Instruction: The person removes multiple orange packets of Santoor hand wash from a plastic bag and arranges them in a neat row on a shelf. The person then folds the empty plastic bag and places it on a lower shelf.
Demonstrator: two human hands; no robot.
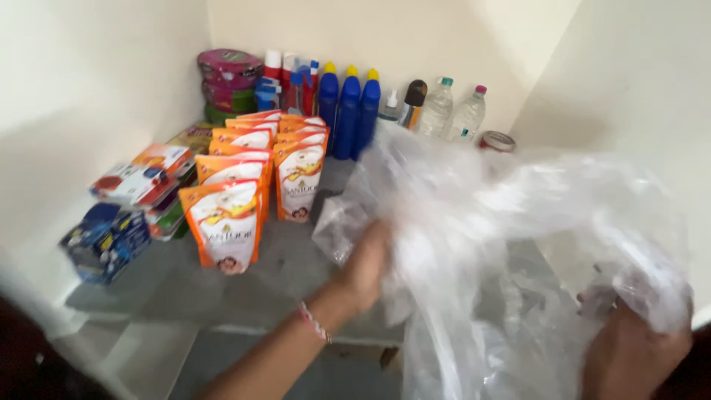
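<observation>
Both of your hands are on the clear plastic bag point(511, 244), which billows across the centre and right of the frame and hides much of what lies behind it. Your left hand point(366, 267), coming up from the lower middle with a red and white thread band point(315, 322) at the wrist, presses against the bag's left edge; the fingers are blurred and partly lost in the film, so you cannot tell how tightly they close, only that they touch the plastic. Your right hand point(629, 355), at the lower right corner, is curled into a fist around a bunched fold of the bag, the film gathered over its knuckles.

Behind the bag, a grey shelf point(296, 259) carries rows of orange and white standing pouches point(226, 226) at centre left. Three blue bottles with yellow caps point(348, 111) stand against the back wall at upper centre, with two clear water bottles point(452, 111) just to their right. Flat boxes in blue and red point(126, 215) are stacked at the left edge, and round pink and green tins point(229, 81) are piled in the upper left corner.
</observation>
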